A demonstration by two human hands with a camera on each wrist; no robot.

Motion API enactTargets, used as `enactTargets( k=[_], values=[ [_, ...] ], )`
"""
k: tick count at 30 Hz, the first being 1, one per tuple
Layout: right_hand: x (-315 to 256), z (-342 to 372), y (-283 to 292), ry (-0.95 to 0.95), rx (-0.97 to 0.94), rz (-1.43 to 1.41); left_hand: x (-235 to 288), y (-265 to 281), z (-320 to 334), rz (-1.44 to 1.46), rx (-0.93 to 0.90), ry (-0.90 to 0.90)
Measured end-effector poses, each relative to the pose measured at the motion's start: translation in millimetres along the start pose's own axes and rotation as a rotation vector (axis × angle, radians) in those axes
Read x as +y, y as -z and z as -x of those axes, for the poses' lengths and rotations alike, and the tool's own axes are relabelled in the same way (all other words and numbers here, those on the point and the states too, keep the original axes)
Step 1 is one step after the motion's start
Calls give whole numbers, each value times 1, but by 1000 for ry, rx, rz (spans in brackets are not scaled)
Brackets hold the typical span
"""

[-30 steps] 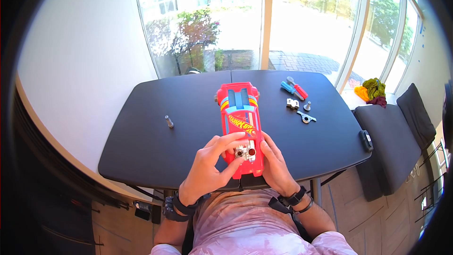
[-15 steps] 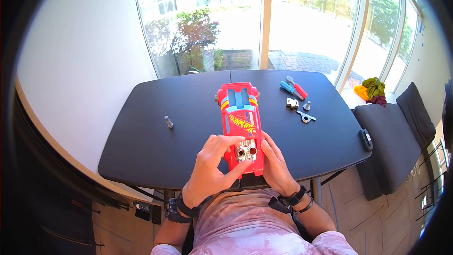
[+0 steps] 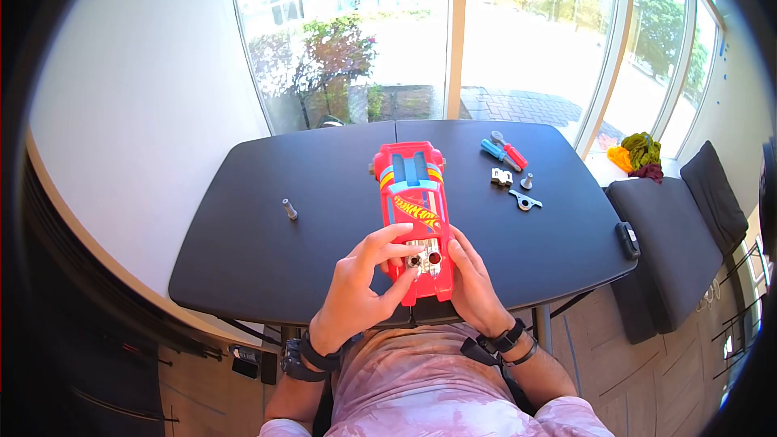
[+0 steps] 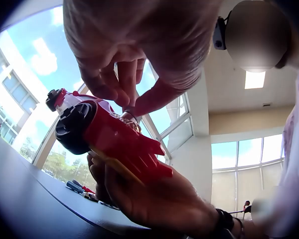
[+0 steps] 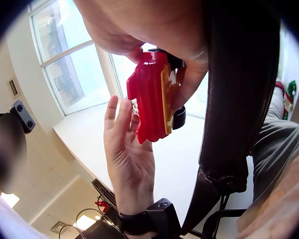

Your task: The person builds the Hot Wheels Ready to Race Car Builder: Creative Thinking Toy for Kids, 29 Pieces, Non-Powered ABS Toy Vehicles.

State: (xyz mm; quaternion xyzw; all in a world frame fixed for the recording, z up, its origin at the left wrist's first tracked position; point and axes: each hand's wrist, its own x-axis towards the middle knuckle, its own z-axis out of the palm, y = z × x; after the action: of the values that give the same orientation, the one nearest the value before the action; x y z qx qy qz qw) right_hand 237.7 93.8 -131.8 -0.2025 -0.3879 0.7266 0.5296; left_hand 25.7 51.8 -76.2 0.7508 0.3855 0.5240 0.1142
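A red toy car (image 3: 417, 218) with yellow lettering is held above the near side of the table, its chrome engine piece (image 3: 423, 260) showing two round openings. My right hand (image 3: 475, 287) grips the car by its right side, with fingers underneath in the left wrist view. The thumb and index finger of my left hand (image 3: 360, 287) pinch the chrome piece around its left opening. Black wheels (image 4: 75, 128) show on the car in the left wrist view. From the right wrist view, the car's red body (image 5: 149, 97) hides most of that pinch.
A grey peg (image 3: 290, 209) stands on the black table (image 3: 235, 235) at the left. Toward the right lie blue and red tools (image 3: 503, 154), a chrome block (image 3: 501, 177), another peg (image 3: 527, 181) and a grey winged part (image 3: 525, 201). A black device (image 3: 627, 241) is at the right edge.
My left thumb and index finger opened wider around the chrome piece, then closed in on its left opening again. The car shifted very slightly; my right hand kept its grip.
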Motion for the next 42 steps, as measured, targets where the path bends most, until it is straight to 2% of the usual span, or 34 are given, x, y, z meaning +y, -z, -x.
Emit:
enactTargets(
  k=[2,5,8,17,20,23,26,28,32,35,38,39,42],
  values=[
    [0,1,-2,-2,12,-4,4,2,-1,-9,9,-35],
    [-1,0,0,-4,14,25,14,-1,-8,-56,98,8],
    [-1,0,0,-7,6,16,-1,-2,-6,-204,73,-75],
    [-2,1,-2,-7,5,11,3,6,-7,-201,-5,-67],
    [0,0,-2,2,-1,-13,4,17,-13,-170,-67,-136],
    [0,-1,0,4,7,0,16,36,-28,-225,-15,-110],
    [0,0,-2,-3,15,4,-4,73,-48,-537,-81,-172],
    [-2,0,-4,-4,13,0,-27,90,-62,-731,-184,-134],
    [-1,0,-3,-6,11,-2,-117,109,-66,-1151,-478,-62],
    [0,-1,-1,-5,17,-11,-178,117,-49,-1380,-651,62],
    [-4,0,-5,-20,36,-18,-194,122,-52,-1430,-815,264],
    [-4,0,-5,-24,36,-19,-192,126,-47,-1447,-699,146],
    [-3,0,-5,-29,38,-15,-186,137,-48,-1337,-583,94]
  ],
)
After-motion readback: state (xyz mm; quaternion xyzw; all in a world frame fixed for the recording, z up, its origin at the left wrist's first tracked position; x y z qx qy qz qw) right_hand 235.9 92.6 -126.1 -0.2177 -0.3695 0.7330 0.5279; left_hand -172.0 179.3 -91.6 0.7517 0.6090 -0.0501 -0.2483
